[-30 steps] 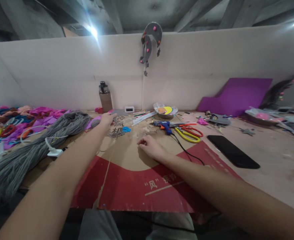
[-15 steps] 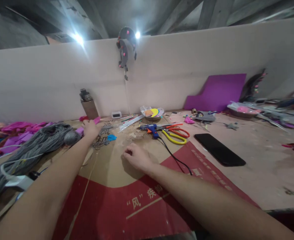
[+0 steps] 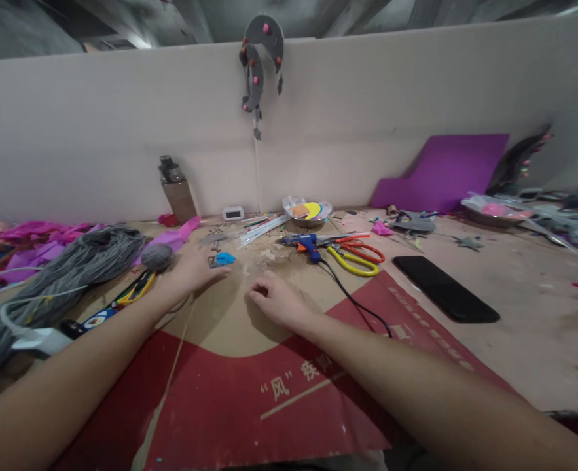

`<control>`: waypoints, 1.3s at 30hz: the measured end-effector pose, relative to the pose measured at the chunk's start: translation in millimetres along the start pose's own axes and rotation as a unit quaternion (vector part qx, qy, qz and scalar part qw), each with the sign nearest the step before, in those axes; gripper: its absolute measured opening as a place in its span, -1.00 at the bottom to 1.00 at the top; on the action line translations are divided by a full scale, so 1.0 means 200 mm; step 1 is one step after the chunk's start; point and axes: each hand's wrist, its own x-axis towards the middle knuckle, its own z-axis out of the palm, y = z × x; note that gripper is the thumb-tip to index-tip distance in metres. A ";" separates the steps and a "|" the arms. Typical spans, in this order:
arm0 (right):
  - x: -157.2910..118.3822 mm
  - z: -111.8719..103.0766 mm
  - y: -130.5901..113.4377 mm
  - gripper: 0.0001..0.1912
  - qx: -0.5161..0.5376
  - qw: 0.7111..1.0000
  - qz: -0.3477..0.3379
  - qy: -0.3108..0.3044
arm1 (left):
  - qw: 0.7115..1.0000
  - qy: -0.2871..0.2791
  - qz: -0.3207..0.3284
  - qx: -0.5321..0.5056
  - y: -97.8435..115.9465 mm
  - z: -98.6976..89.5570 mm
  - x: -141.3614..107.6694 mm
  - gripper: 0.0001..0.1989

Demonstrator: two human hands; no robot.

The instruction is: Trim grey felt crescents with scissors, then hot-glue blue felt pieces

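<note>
My left hand (image 3: 196, 265) is low over the cardboard, its fingers stretched toward a small blue piece (image 3: 224, 259) at their tips. The fingers are slightly smeared, and nothing shows in them. Just left of that wrist lie a ball of grey yarn (image 3: 158, 258) and a strip of pink-purple cloth (image 3: 173, 237). My right hand (image 3: 277, 299) rests on the tan part of the cardboard sheet (image 3: 220, 337), fingers curled in, with nothing visible in them. Beyond it are a blue glue gun (image 3: 309, 247) and yellow-handled scissors (image 3: 355, 263).
A black phone (image 3: 446, 288) lies to the right. Grey yarn hanks (image 3: 87, 261), coloured cloth (image 3: 33, 252) and a white plug (image 3: 40, 341) crowd the left. Along the back stand a brown box (image 3: 178, 199), a small bowl (image 3: 308, 221) and a purple sheet (image 3: 446, 173).
My left hand has come back from the pink-purple cloth toward the blue piece, and its fingers have spread out. My right hand stays curled on the cardboard. The view has tilted down somewhat.
</note>
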 end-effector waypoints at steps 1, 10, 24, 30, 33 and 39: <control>0.00 0.00 0.00 -0.83 -0.002 1.000 0.000 -0.001 | 1.000 -0.012 0.006 0.026 -0.02 -0.01 -0.02 -0.40; -0.01 0.01 0.01 -0.82 -0.016 1.000 0.010 -0.015 | 0.991 -0.045 -0.022 0.121 -0.16 -0.11 -0.07 -0.89; -0.02 0.00 0.00 -0.81 -0.034 0.999 0.018 -0.021 | 0.985 0.073 0.056 0.146 0.00 -0.27 -0.06 -0.72; -0.01 0.01 0.01 -0.81 -0.014 1.000 -0.005 -0.025 | 0.994 0.008 0.095 0.058 0.11 -0.18 -0.03 -0.77; -0.01 0.00 0.01 -0.84 -0.010 1.000 -0.007 -0.026 | 0.990 -0.058 0.083 0.093 0.12 -0.08 0.03 -0.78; -0.01 -0.01 0.01 -0.82 -0.030 0.999 -0.002 -0.027 | 0.987 -0.082 0.072 0.120 0.08 0.06 0.09 -0.82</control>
